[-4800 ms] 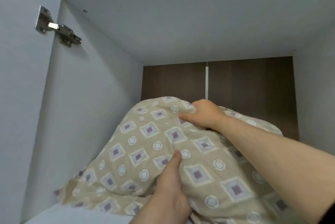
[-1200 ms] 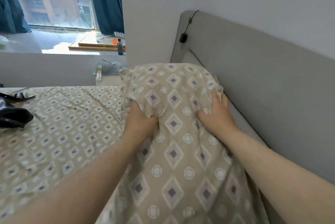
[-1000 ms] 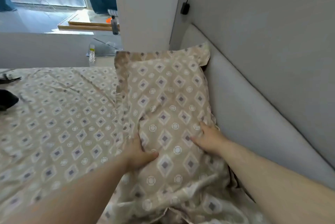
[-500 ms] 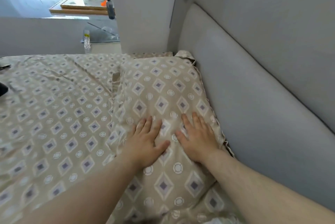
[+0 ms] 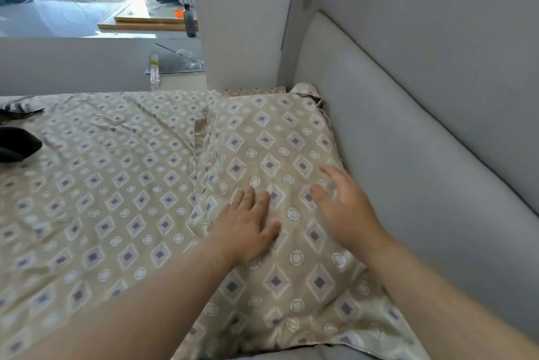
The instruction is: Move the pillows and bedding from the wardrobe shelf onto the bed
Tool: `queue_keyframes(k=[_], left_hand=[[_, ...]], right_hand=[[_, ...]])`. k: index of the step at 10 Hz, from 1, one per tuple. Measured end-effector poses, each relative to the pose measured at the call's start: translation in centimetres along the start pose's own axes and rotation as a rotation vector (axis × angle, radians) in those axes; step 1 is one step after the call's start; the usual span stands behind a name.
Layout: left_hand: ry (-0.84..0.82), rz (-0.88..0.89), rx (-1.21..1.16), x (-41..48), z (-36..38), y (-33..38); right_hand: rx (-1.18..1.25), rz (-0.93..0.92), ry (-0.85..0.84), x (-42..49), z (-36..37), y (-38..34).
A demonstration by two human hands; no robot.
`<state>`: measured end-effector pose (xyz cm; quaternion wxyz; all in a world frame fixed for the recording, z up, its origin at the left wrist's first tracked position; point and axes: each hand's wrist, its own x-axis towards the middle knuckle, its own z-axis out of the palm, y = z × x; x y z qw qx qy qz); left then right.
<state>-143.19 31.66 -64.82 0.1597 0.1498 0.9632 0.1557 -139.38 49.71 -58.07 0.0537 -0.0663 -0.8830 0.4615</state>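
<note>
Nearest me, my two forearms reach forward over the foot edge of the patterned pillow, which lies flat on the bed with its long side tucked against the grey padded headboard. I judge it was set there so the headboard backs it and it sits where a head would go.

My left hand is spread palm-down on the pillow's middle, its grip wide and holding nothing, pressing the filling flat. My right hand has fingers splayed, equally wide and empty; it looks blurred and I cannot tell whether it touches the cover or hangs just above it. Both read to me as patting rather than grasping.

The pillow's case matches the sheet, so its left edge shows mainly by a crease. Its far corner nearly meets the white wall pier.

Farther left on the bed lies a dark object, well apart. Beyond, a window ledge carries a dark bottle.

This pillow looks delivered; whatever remains on the wardrobe shelf is out of view.
</note>
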Motion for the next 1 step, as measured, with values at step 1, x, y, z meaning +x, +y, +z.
queue_keyframes(k=[1], left_hand=[[0.025, 0.007, -0.013, -1.27, -1.38, 0.16]], right_hand=[[0.506, -0.108, 0.157, -3.96, -6.76, -7.49]])
